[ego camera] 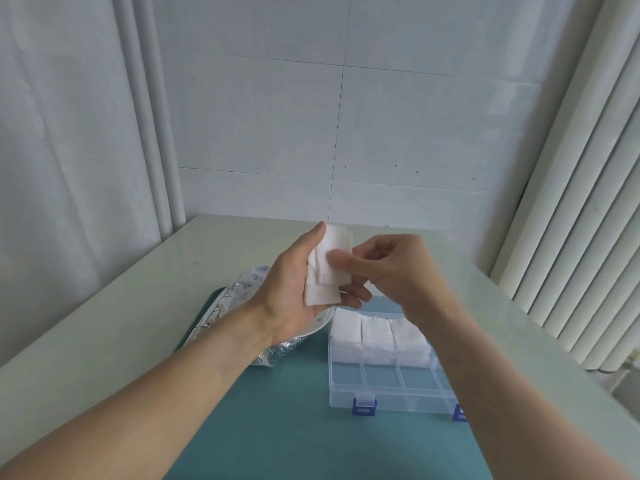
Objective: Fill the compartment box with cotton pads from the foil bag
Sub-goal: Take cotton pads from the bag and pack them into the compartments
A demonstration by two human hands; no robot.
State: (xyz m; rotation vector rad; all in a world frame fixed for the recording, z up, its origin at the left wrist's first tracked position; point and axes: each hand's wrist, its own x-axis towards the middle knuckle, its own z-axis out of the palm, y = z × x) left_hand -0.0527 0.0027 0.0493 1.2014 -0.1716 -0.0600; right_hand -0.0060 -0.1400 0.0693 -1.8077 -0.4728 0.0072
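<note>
A mat [277,427] lies on the counter [104,323], which runs back to the wall [346,116]. The compartment box [388,386] sits on the mat, to the right. Its far row of compartments holds stacked cotton pads [374,337]; the near row shows none. The foil bag [239,306] lies left of the box, half on the mat (its far end reaches onto the counter). Both hands are raised above the bag and box: the left hand [298,289] holds a small stack of pads [329,268], and the right hand [391,268], just to its right, touches that stack with its fingers [337,261].
</note>
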